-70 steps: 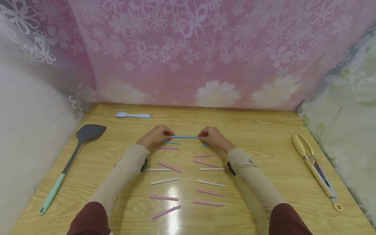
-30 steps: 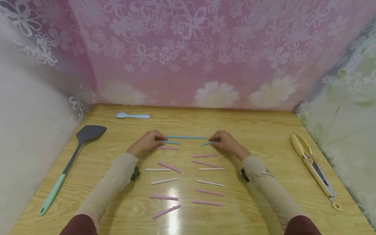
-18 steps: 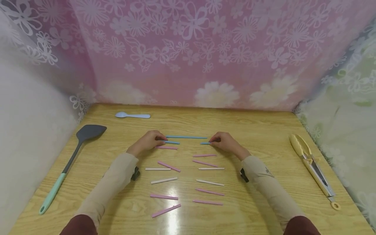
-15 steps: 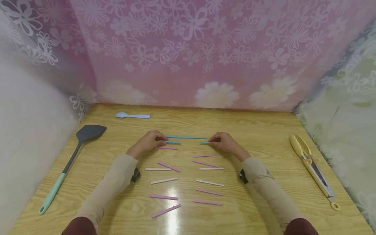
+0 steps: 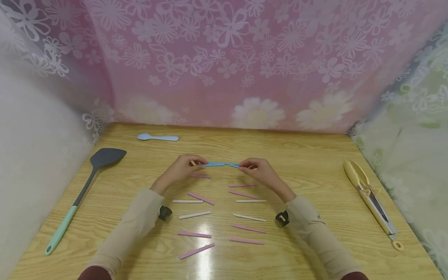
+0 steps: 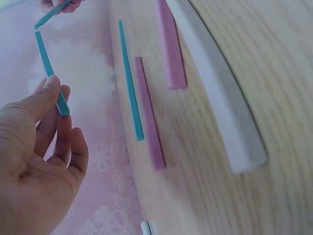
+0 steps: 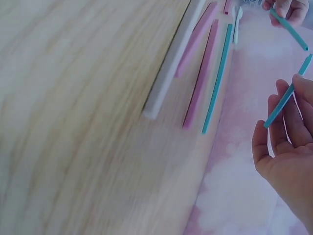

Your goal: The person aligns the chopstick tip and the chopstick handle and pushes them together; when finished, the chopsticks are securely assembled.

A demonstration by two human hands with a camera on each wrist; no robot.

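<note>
My left hand (image 5: 182, 169) pinches a short blue stick (image 6: 44, 56) between thumb and fingers. Opposite it, my right hand (image 5: 264, 173) pinches a second short blue stick (image 7: 281, 102). Both sticks are up off the table, their inner ends pointing at each other with a small gap in the wrist views. Below them a longer blue stick (image 7: 218, 78) lies on the table near its far edge; in the head view the held sticks overlap it. Beside it lies a pink stick (image 6: 149, 117).
Pink sticks (image 5: 196, 252) and white sticks (image 5: 195, 215) lie in two columns nearer me on the wooden table (image 5: 301, 155). A turner (image 5: 105, 156) lies at the left, a light blue spoon (image 5: 159, 137) at the back, and yellow tongs (image 5: 372, 200) at the right.
My hands let go of the longer blue stick's ends and took hold of the two short blue sticks on the table. They have lifted these and brought their inner ends close together.
</note>
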